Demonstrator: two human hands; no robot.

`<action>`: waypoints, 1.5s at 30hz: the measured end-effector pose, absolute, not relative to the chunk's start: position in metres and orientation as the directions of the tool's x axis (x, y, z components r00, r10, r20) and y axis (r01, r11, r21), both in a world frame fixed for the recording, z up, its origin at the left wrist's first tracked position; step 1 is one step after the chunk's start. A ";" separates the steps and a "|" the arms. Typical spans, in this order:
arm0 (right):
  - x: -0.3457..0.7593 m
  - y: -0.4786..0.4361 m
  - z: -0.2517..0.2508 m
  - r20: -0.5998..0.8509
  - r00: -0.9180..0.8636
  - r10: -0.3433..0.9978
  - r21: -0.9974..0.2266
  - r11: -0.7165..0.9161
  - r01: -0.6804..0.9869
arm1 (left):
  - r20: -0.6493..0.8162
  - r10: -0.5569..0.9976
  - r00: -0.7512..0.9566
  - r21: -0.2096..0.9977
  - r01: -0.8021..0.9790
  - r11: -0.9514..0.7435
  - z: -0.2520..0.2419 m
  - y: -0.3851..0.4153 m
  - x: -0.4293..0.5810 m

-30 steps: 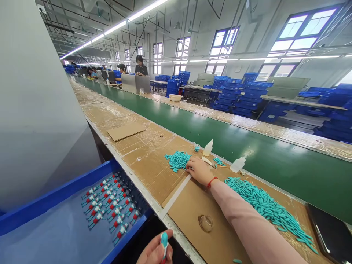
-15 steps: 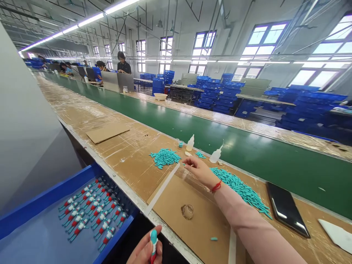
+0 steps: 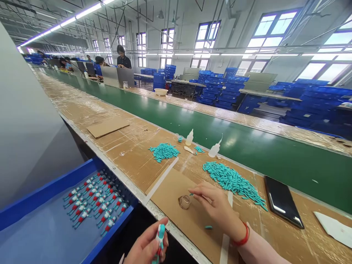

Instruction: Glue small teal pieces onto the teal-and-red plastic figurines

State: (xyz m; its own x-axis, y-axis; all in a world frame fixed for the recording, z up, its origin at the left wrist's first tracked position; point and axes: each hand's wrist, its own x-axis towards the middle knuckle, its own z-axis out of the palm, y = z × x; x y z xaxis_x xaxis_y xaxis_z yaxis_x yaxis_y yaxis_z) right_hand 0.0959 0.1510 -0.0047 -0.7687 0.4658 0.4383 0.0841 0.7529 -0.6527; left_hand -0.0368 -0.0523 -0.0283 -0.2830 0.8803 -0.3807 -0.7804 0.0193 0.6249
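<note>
My left hand [image 3: 145, 245] is at the bottom edge, below the bench edge, gripping a small teal and red toy piece [image 3: 160, 234] upright. My right hand [image 3: 217, 209] hovers over the brown cardboard sheet [image 3: 178, 220], pinching a tiny teal part [image 3: 190, 194] at its fingertips beside a small clear cup [image 3: 184, 201]. One loose teal part [image 3: 208, 227] lies on the cardboard near my wrist. A small heap of teal parts [image 3: 164, 151] lies further out, and a long heap of teal parts [image 3: 233, 181] stretches to the right.
A blue tray [image 3: 55, 227] at lower left holds rows of finished teal and red pieces [image 3: 95, 201]. Two white squeeze bottles [image 3: 189, 138] [image 3: 214, 149] stand by the green conveyor belt [image 3: 247, 146]. A black phone [image 3: 280, 200] lies at right. Other people work far up the line.
My right hand has pulled back from the small teal heap toward me, carrying a teal part, and now sits by the clear cup. The left hand keeps its hold on the toy piece.
</note>
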 end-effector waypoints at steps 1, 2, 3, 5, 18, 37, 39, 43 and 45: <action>0.097 0.149 -0.005 0.467 -0.772 0.431 -0.606 0.792 0.075 | -0.391 0.881 -0.267 0.615 -0.788 0.034 -0.028 -0.053 -0.037; 0.097 0.147 -0.005 0.489 -0.777 0.396 -0.561 0.825 0.067 | -0.407 0.877 -0.255 0.610 -0.791 0.054 -0.027 -0.054 -0.038; 0.097 0.145 -0.004 0.505 -0.784 0.361 -0.518 0.853 0.059 | -0.420 0.872 -0.253 0.619 -0.782 0.072 -0.026 -0.055 -0.038; 0.096 0.143 -0.003 0.527 -0.795 0.302 -0.445 0.894 0.045 | -0.416 0.860 -0.295 0.688 -0.720 0.086 -0.026 -0.055 -0.037; 0.092 0.142 -0.007 0.560 -0.797 0.224 -0.352 0.936 0.017 | -0.436 0.843 -0.315 0.660 -0.749 0.061 -0.020 -0.046 -0.028; 0.107 0.100 0.041 -0.181 -0.882 0.436 -0.983 -0.096 0.155 | 0.032 0.963 -0.266 0.852 0.511 0.112 0.033 -0.017 -0.027; 0.106 0.100 0.043 -0.176 -0.882 0.437 -0.984 -0.069 0.162 | 0.032 0.967 -0.254 0.838 0.533 0.112 0.034 -0.018 -0.027; 0.107 0.098 0.048 -0.163 -0.885 0.436 -0.975 0.064 0.212 | 0.036 0.971 -0.238 0.819 0.564 0.108 0.035 -0.017 -0.028; 0.109 0.096 0.050 -0.136 -0.882 0.452 -0.950 0.193 0.246 | 0.108 0.967 -0.232 0.799 0.599 0.055 0.033 -0.017 -0.026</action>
State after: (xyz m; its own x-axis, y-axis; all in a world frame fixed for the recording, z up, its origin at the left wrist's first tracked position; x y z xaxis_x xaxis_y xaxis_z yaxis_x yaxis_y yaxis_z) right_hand 0.1085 0.0964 0.0495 -0.8816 0.4519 -0.1361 0.2455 0.1929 -0.9500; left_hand -0.0265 -0.0167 0.0329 -0.2315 0.9669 0.1076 0.5992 0.0546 0.7988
